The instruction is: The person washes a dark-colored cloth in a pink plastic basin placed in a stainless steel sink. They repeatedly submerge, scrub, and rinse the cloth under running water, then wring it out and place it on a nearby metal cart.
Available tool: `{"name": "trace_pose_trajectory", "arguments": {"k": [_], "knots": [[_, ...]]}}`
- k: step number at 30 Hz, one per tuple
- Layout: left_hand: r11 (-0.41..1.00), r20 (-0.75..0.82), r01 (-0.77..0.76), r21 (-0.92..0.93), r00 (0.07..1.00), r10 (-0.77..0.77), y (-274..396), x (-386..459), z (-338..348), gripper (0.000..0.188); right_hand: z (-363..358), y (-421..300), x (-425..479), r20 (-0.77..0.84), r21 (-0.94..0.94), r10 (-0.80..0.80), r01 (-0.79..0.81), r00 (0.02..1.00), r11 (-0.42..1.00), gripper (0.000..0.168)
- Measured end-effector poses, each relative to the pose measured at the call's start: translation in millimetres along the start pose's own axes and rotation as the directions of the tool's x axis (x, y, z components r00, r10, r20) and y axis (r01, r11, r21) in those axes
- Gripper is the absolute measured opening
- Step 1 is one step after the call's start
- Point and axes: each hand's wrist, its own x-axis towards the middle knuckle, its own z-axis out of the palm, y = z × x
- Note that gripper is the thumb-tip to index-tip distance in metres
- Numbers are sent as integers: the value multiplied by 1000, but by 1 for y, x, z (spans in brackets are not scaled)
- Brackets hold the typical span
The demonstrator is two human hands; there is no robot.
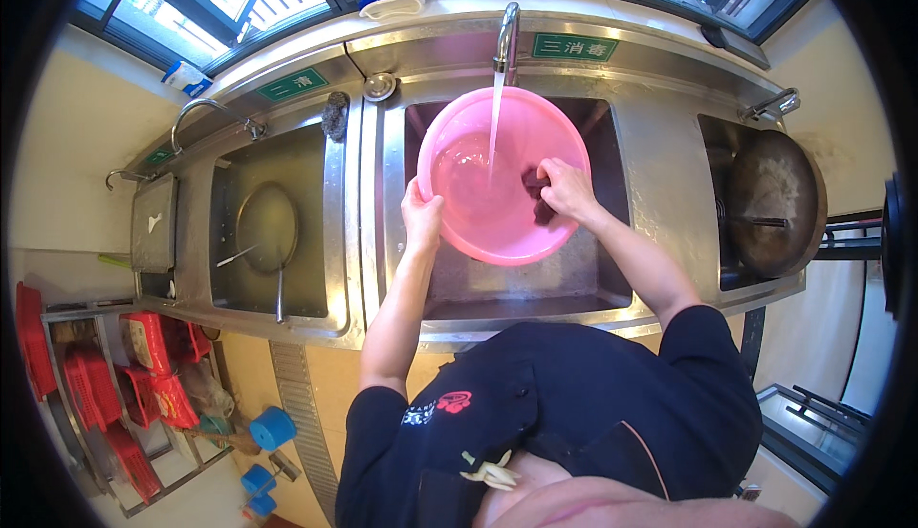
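Observation:
A pink plastic basin (510, 230) is tilted over the middle steel sink (502, 305). My left hand (422, 216) grips its left rim, thumb on the inside. With my right hand (566, 189) I hold a dark reddish-brown cloth or scrubbing pad (543, 211) against the basin's inner right wall; its exact kind cannot be told. Water runs from the curved metal faucet (508, 33) into the basin, where some clear water (470, 169) lies on the left side.
The left sink (269, 291) holds cloudy water with a round pan (267, 227) and a long handle in it. A dark wok (778, 201) leans over the right sink. Steel wool (335, 116) and a metal drain strainer (379, 87) lie near the divider. A brush (392, 4) rests on the sill.

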Motion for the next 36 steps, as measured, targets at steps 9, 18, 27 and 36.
{"name": "trace_pose_trajectory", "arguments": {"k": [9,18,27,36], "knots": [[998,-34,54,-10,998,-55,-18,4,13,43,16,76,-19,-352,802,488,-11,798,597,15],[960,-98,247,-129,960,-261,-34,-25,-28,47,17,34,9,-450,655,291,91,844,751,18],[988,11,81,-130,997,-80,-7,-16,-5,40,-11,27,-5,-606,532,203,202,769,822,12],[985,75,170,-38,983,-167,-1,-30,-6,46,-8,40,-20,-526,589,319,67,788,806,14]]}}
